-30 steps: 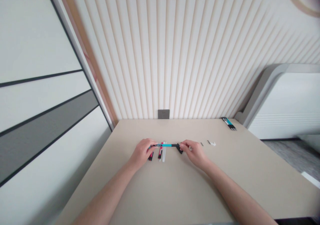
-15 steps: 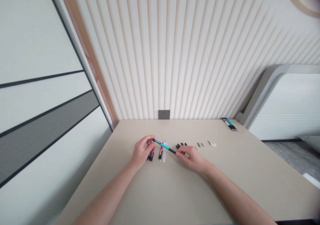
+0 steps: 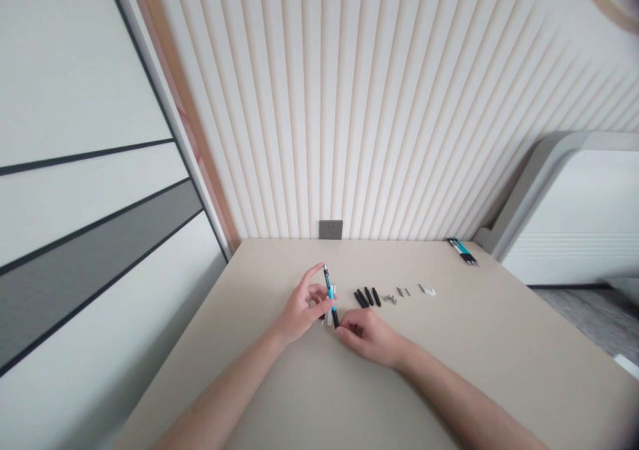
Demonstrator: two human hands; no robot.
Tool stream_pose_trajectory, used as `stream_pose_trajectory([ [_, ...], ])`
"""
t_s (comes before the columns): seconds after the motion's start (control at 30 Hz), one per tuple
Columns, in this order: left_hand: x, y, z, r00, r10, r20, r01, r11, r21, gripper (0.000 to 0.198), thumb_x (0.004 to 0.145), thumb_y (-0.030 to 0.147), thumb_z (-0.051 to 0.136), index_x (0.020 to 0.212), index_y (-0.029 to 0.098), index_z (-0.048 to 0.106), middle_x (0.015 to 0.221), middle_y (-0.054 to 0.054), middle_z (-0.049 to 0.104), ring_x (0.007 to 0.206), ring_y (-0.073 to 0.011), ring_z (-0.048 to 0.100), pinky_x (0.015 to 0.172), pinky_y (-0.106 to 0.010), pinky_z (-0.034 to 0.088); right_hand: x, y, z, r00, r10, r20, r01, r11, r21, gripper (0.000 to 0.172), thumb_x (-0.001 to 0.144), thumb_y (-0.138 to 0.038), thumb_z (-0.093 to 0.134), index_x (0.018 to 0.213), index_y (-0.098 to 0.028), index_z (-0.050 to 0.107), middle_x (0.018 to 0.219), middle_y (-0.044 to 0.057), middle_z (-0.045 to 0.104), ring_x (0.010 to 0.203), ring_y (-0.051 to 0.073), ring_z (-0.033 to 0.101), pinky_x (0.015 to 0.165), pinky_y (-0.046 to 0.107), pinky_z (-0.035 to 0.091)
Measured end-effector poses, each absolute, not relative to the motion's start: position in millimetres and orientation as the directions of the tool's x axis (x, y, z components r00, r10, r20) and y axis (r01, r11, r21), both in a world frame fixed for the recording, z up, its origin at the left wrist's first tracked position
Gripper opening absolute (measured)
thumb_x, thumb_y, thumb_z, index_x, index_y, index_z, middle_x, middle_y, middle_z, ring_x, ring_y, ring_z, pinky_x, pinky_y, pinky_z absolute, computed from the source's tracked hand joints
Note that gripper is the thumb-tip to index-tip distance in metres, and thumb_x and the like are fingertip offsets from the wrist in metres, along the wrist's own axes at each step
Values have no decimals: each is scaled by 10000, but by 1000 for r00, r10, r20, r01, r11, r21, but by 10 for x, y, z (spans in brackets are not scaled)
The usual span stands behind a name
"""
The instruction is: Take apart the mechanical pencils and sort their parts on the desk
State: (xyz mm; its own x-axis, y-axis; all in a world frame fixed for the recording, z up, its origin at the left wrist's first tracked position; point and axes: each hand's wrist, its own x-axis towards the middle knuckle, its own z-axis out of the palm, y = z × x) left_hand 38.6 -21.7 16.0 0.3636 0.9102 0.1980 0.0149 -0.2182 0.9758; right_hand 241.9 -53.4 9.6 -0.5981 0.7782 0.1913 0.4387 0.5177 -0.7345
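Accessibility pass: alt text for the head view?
Two bare hands over a beige table: the left hand holds a teal-and-black pen, whose black end meets the right hand's fingers. Black pen parts and small metal pieces lie in a row nearby.

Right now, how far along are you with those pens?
Seemingly done: black pieces and small metal parts lie in a row. In hand: a teal pen, held by the left hand, right hand at its black end. Seemingly left: teal pens grouped far right.
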Motion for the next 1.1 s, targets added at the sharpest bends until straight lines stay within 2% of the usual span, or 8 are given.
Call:
stream_pose_trajectory([
  [0.13, 396, -240, 194, 405, 900, 162, 52, -199, 979, 745, 829, 292, 683, 1444, 232, 267, 765, 19, 603, 686, -110, 569, 657, -227, 461, 2388, -541, 109, -628, 750, 206, 403, 540, -739, 260, 901, -277, 498, 660, -181, 498, 591, -52, 427, 542, 91, 358, 524, 216, 286],
  [0.23, 394, -250, 204, 424, 891, 161, 48, -199, 979, 718, 836, 297, 670, 1439, 232, 285, 749, 26, 586, 682, -113, 567, 655, -230, 453, 2378, -534, 126, -616, 755, 223, 373, 529, -762, 242, 923, -294, 475, 720, -179, 542, 641, -33, 475, 587, 102, 401, 551, 217, 321],
  [0.43, 409, -250, 141, 360, 914, 185, 65, -223, 973, 730, 836, 313, 670, 1434, 235, 259, 802, 3, 640, 681, -124, 587, 637, -239, 469, 2388, -514, 83, -556, 810, 185, 390, 451, -802, 176, 877, -305, 559, 759, -177, 580, 647, -35, 499, 571, 100, 405, 517, 210, 322],
  [0.53, 379, -235, 122, 281, 923, 262, 97, -299, 949, 671, 861, 310, 637, 1420, 232, 276, 883, -30, 675, 712, -135, 618, 663, -260, 489, 2437, -470, 52, -469, 861, 199, 450, 426, -784, 173, 877, -307, 554, 792, -173, 624, 672, -17, 555, 588, 112, 448, 529, 220, 347],
  [0.67, 257, -188, 122, 205, 886, 416, 256, -459, 851, 487, 914, 300, 553, 1367, 222, 390, 1021, -61, 667, 848, -154, 637, 778, -299, 501, 2581, -376, 91, -316, 909, 273, 511, 406, -758, 209, 903, -319, 518, 917, -188, 681, 779, 25, 650, 680, 154, 542, 626, 266, 426],
  [0.83, 144, -126, 113, 226, 821, 525, 480, -562, 673, 253, 946, 281, 493, 1164, 206, 596, 956, -50, 656, 845, -160, 621, 779, -289, 503, 2774, -304, 178, -212, 892, 400, 538, 448, -714, 258, 930, -349, 495, 1032, -217, 692, 903, 74, 663, 818, 201, 596, 695, 310, 481],
  [0.97, 148, -112, 116, 265, 789, 554, 533, -599, 598, 163, 941, 274, 503, 988, 204, 643, 886, -40, 662, 787, -160, 617, 714, -271, 504, 2834, -280, 165, -207, 883, 422, 531, 464, -710, 291, 941, -376, 482, 1091, -224, 679, 884, 80, 651, 814, 207, 600, 660, 308, 507],
  [1.1, 146, -109, 131, 276, 781, 560, 539, -608, 583, 139, 932, 257, 521, 930, 203, 650, 871, -35, 664, 772, -158, 613, 733, -276, 498, 2845, -261, 143, -214, 881, 422, 522, 468, -713, 285, 938, -393, 491, 1079, -227, 675, 878, 78, 651, 803, 207, 597, 679, 324, 518],
])
